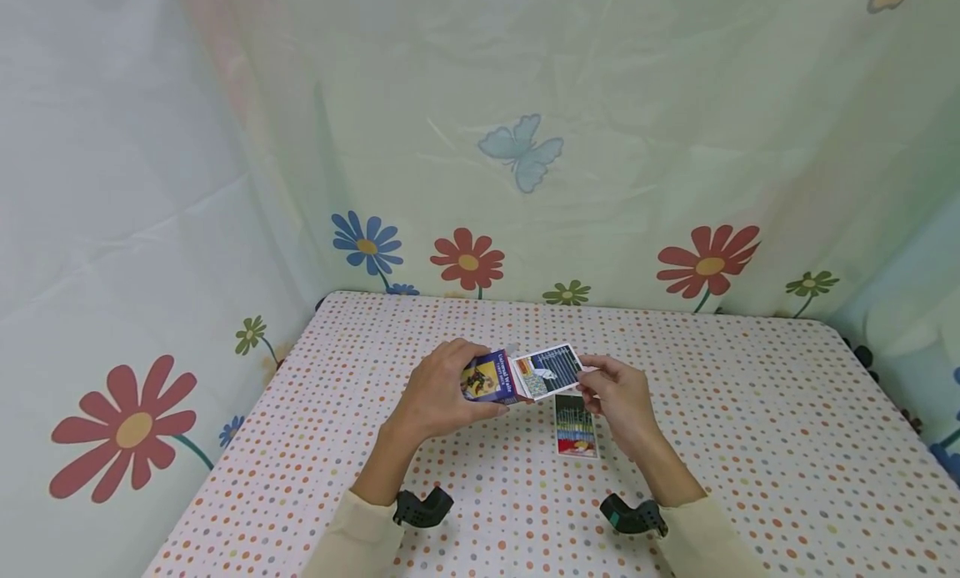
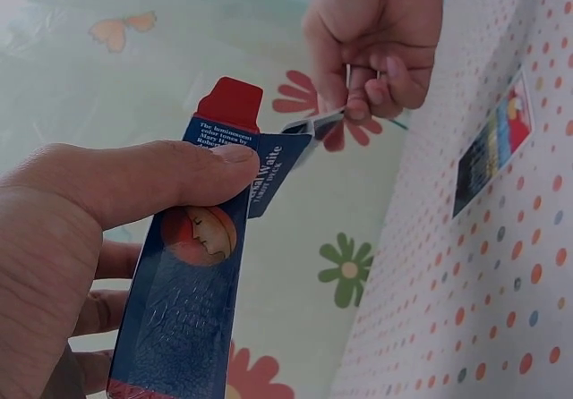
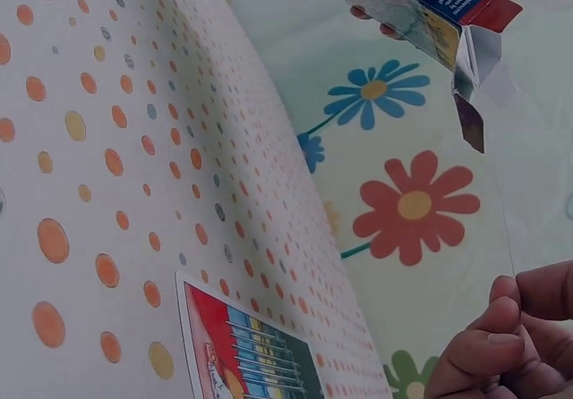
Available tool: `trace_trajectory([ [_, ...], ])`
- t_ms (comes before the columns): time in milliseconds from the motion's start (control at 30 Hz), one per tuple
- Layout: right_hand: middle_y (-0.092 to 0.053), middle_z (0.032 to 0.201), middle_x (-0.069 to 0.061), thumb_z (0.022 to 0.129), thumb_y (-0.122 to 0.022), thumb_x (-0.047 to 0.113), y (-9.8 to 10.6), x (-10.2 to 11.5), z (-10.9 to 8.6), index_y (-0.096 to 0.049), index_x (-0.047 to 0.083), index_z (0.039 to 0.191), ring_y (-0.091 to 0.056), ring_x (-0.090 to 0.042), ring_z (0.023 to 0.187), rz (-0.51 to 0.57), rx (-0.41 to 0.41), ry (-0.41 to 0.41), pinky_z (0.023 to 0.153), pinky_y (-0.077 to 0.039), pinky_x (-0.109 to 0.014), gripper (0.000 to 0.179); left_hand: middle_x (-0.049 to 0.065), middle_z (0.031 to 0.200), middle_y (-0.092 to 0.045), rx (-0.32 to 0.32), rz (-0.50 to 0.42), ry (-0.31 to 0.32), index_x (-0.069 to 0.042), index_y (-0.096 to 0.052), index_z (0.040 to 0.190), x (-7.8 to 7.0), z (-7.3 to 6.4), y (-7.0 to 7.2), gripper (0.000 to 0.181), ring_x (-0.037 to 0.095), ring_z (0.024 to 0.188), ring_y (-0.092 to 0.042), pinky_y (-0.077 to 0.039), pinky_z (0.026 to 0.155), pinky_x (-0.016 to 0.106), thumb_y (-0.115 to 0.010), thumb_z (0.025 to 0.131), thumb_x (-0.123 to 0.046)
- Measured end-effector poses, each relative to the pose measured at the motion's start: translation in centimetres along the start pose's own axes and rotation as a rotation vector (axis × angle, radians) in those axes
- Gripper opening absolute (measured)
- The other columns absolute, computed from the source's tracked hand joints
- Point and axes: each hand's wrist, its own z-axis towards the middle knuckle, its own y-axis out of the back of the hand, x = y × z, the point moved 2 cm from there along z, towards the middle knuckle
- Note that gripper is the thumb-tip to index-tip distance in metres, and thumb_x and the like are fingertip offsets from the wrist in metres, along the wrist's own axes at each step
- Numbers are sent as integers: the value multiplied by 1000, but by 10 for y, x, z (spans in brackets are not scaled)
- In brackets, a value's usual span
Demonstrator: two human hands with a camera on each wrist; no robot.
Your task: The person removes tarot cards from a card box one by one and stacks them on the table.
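My left hand grips a blue tarot card box by its sides, held above the table. In the left wrist view the thumb lies along the box's narrow side, and a red end flap sticks up. The box's end is open toward the right hand. Between thumb and fingers, my right hand pinches the edge of a white-bordered picture card at that open end. Seen from the right wrist, this card is nearly edge-on. A second picture card lies face up on the table below the right hand.
A dotted cloth covers the table. Behind it hangs a pale curtain printed with flowers and a butterfly. Black devices sit on both wrists, beside the pale sleeves.
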Motion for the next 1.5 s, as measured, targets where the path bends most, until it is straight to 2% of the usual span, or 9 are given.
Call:
trace_trajectory([
  [367,-59,81,-4,100,-54,3,7,-4,10,-61,-3,132,-53,-10,67,-18,-16,20,54,-46,-22,34,3,124,-65,10,7,6,-14,-63,131,1,1,-2,73,18,105,-59,-53,86,38,-91,71,-45],
  [633,-60,88,-7,104,-53,10,17,-6,13,-64,1,132,-51,-12,72,-140,-19,23,57,-45,-22,31,4,127,-64,20,13,26,-14,-62,133,3,1,-1,74,21,110,-59,-53,90,41,-91,72,-45],
  [833,-59,92,-7,105,-55,13,22,-10,16,-67,0,127,-48,-13,70,-201,35,35,58,-44,-26,28,4,127,-64,25,3,31,-15,-62,133,3,1,-2,74,21,109,-59,-54,88,41,-91,72,-45],
  [1000,-61,104,-13,104,-54,10,22,-16,20,-67,1,127,-46,-14,66,-292,69,22,54,-41,-26,27,4,127,-64,26,0,35,-15,-62,133,4,1,-2,74,21,109,-59,-53,89,41,-91,72,-45],
  [1100,-63,117,-17,104,-53,10,20,-19,21,-68,2,126,-55,-19,81,-380,68,24,63,-46,-27,27,4,127,-64,24,0,38,-15,-62,133,5,0,-2,75,21,109,-59,-53,89,41,-91,71,-45],
  [1200,-64,123,-18,104,-54,10,20,-23,23,-71,3,123,-59,-26,101,-470,65,47,76,-49,-32,26,3,126,-64,22,5,34,-15,-62,133,5,1,-2,75,20,108,-59,-53,89,41,-90,71,-46],
  [1267,-66,120,-18,104,-54,10,20,-27,25,-72,4,120,-60,-28,105,-524,62,66,79,-48,-34,25,3,126,-64,19,9,28,-15,-62,133,5,1,-2,75,20,108,-59,-54,89,40,-90,72,-47],
  [1500,-68,92,-11,98,-64,9,18,-35,30,-75,5,112,-58,-23,79,-721,39,149,64,-42,-32,18,2,124,-65,16,1,17,-14,-62,132,5,1,-1,74,18,106,-60,-54,88,39,-90,71,-46],
])
